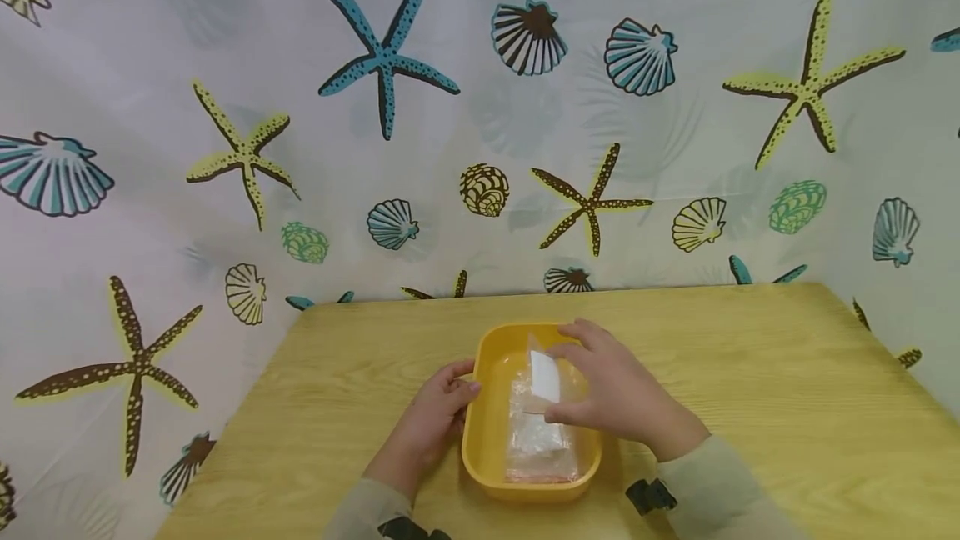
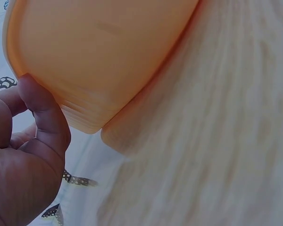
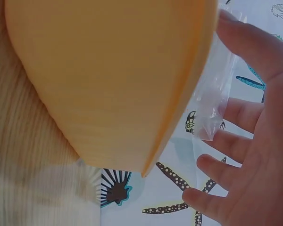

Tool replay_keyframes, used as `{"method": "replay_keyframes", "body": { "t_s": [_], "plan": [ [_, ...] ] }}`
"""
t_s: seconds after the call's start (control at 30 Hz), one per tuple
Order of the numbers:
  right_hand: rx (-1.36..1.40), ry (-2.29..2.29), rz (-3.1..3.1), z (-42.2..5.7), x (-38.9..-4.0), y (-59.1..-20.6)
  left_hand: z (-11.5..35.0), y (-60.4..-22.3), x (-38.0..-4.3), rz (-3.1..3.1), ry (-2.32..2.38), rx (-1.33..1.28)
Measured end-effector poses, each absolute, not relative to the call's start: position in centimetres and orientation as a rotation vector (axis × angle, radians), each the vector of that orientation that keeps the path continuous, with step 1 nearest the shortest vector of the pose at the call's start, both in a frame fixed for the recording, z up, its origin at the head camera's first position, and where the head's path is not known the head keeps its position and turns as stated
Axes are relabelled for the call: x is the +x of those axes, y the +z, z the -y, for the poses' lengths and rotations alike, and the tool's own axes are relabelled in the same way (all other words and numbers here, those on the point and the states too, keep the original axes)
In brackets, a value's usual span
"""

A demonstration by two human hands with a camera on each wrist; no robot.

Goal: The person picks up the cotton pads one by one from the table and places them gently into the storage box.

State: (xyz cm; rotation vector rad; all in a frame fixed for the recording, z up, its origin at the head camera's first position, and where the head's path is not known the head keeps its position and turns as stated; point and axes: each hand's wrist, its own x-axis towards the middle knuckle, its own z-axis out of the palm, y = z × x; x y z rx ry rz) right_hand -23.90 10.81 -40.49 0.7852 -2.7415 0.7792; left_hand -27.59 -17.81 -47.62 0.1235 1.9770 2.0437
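Observation:
A yellow plastic tub stands on the table, its outer wall large in both wrist views. My left hand pinches the tub's left rim; the left wrist view shows the thumb against the wall. Over the right half of the tub, my right hand holds a clear plastic bag between thumb and fingers. A white patch shows on this bag in the head view. Beneath it, more clear plastic bags lie in the tub; their number cannot be told.
The wood-grain table extends to both sides of the tub. Behind it and at its sides hangs a white curtain printed with starfish and shells. Dark straps sit on both sleeves.

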Motion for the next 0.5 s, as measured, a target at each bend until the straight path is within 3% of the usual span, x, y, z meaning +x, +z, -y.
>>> {"method": "replay_keyframes", "body": {
  "t_s": [0.5],
  "plan": [
    [0.768,0.747,2.794,-11.45,-24.62,-41.06,18.25,-47.64,-27.51,-1.974,2.041,0.162]
  ]
}}
